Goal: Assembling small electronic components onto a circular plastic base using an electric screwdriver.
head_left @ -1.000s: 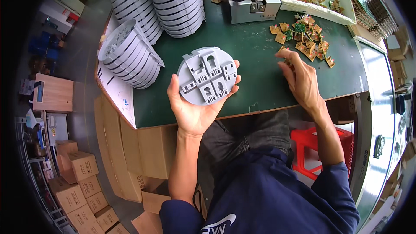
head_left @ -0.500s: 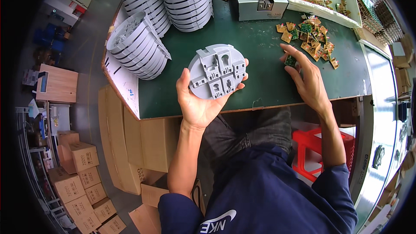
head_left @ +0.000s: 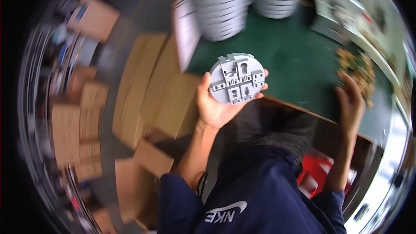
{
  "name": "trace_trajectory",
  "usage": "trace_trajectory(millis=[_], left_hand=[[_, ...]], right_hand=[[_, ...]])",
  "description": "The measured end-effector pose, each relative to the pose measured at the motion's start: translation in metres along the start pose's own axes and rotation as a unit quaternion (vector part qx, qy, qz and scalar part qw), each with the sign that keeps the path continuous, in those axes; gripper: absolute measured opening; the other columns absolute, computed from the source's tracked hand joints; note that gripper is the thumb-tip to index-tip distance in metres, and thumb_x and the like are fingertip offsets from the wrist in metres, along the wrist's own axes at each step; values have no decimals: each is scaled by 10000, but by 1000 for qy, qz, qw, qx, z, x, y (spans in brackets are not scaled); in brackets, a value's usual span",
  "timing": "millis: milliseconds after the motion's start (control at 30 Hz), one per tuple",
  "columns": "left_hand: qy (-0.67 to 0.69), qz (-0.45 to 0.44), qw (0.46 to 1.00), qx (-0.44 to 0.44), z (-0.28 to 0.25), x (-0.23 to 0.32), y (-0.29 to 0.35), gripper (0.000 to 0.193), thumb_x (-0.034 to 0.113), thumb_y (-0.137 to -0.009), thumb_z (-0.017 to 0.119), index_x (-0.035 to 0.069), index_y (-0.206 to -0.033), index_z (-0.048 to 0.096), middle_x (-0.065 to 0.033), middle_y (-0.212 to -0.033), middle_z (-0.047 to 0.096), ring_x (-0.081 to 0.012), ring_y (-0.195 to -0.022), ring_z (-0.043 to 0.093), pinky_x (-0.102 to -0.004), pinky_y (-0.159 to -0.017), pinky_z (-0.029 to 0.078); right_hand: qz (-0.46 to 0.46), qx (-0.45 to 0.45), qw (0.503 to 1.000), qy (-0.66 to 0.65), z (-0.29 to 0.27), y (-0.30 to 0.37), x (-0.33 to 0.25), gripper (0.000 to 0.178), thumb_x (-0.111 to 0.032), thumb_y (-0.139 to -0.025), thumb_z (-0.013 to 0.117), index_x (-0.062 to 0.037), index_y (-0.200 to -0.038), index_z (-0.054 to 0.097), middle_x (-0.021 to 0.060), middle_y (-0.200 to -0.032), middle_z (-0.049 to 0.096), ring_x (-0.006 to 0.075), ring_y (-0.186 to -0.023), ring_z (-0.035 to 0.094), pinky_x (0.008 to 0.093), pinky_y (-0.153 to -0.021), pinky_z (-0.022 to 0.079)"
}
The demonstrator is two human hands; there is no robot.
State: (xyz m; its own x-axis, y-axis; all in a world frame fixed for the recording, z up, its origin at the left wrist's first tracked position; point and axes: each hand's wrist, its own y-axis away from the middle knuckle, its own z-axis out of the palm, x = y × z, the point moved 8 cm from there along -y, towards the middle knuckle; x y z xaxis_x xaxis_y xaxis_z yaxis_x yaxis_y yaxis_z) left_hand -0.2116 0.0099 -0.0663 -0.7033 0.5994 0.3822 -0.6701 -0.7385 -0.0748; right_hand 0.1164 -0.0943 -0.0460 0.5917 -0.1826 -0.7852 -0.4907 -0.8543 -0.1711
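Note:
In the middle, my left hand (head_left: 219,108) holds a round grey plastic disc (head_left: 238,79) from below, its thumb on the left rim and its fingers round the right side. Raised blocks, slots and keyhole-shaped openings cover the disc's upper face. To the right, my right hand (head_left: 352,108) is over the bench beside a pile of small tan and green circuit boards (head_left: 362,76). Between its thumb and fingertips shows a small dark green circuit board (head_left: 341,82), blurred by motion.
Stacks of grey round parts (head_left: 219,8) stand at the back of the green bench (head_left: 281,56). A pale machine (head_left: 336,17) is at the back right, near a white tray (head_left: 381,56). Cardboard boxes (head_left: 173,104) fill the floor to the left; a red stool (head_left: 314,171) is below the bench.
The whole view has swung leftward and blurred, so the bench appears farther right and tilted. My left hand keeps the disc in the same hold; my right hand stays beside the board pile.

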Motion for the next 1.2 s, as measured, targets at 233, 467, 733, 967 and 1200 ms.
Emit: trace_trajectory(millis=[233, 467, 733, 967, 1200], left_hand=[[161, 351, 900, 203, -107, 50, 261, 809, 578, -931, 621, 56, -1521, 438, -290, -1553, 402, -458, -1332, 469, -546, -1077, 454], [36, 777, 581, 242, -155, 116, 571, 1164, 715, -804, 698, 8, -1601, 229, -245, -1651, 232, -489, -1519, 174, -643, -1252, 223], [-420, 443, 708, 356, -31, 183, 284, 655, 480, -1080, 460, 17, -1541, 412, -137, -1515, 512, -280, -1379, 490, -460, -1163, 392], [-899, 153, 411, -8, 162, 168, -65, 895, 603, -855, 721, -44, -1435, 505, -254, -1494, 506, -342, -1407, 476, -455, -1164, 372], [-945, -204, 257, -11, 101, 170, -189, 1203, 741, -653, 808, -77, -1468, 467, -320, -1443, 529, -400, -1345, 538, -428, -1113, 441]], right_hand=[[-38, -21, 994, -105, 2, -5, 27, 390, -84, -1031, 622, -1, -1409, 580, 71, -1232, 651, 151, -1110, 610, 278, -990, 467], [-21, -38, 998, -45, -2, -14, 35, 388, -131, -1031, 640, -52, -1409, 608, 64, -1178, 652, 137, -1056, 602, 268, -927, 484], [-78, 0, 997, 6, 11, -1, -8, 391, -36, -955, 684, -64, -1344, 654, -5, -1058, 629, 93, -872, 580, 239, -824, 482], [-39, 30, 995, -84, -1, 6, -6, 373, 48, -902, 706, 9, -1269, 655, 47, -1009, 677, 94, -882, 648, 242, -838, 524], [-2, 25, 991, -128, 2, 6, -2, 376, 64, -921, 672, 1, -1290, 638, 37, -1061, 665, 99, -960, 633, 247, -900, 510]])
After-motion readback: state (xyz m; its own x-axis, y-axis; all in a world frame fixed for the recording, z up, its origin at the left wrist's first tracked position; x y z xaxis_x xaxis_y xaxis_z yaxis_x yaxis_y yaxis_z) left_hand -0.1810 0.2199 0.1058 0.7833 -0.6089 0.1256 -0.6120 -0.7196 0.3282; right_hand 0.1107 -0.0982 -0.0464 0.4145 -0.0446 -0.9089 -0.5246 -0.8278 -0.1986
